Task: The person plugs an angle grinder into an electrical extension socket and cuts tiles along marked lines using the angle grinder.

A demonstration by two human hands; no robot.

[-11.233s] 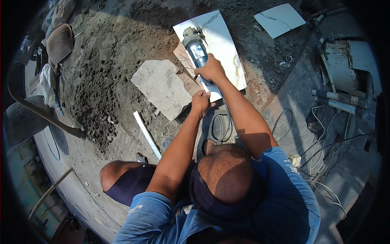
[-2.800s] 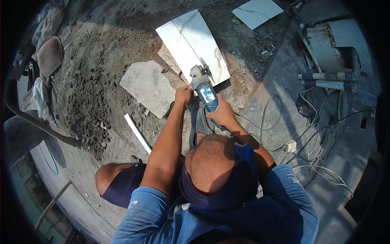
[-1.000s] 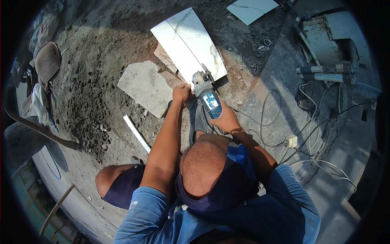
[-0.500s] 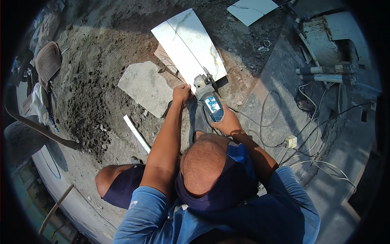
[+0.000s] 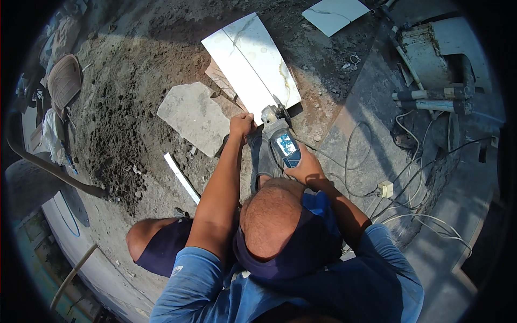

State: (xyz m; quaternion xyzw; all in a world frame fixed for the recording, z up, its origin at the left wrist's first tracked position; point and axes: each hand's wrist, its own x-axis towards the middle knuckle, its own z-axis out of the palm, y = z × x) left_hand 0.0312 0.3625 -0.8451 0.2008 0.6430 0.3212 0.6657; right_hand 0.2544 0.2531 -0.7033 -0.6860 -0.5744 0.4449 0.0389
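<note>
On the dusty, gritty ground ahead of the crouching person lies a long white glossy marble-veined tile, beside a rough grey broken slab and a thin white offcut strip. The step in hand looks like cutting the tile's near end; going on calls for steady guidance along the edge. The right hand is wrapped tight around the grey-and-blue angle grinder, its disc at the tile's near corner. The left hand is curled closed beside the grinder's head, seemingly on its side grip.
</note>
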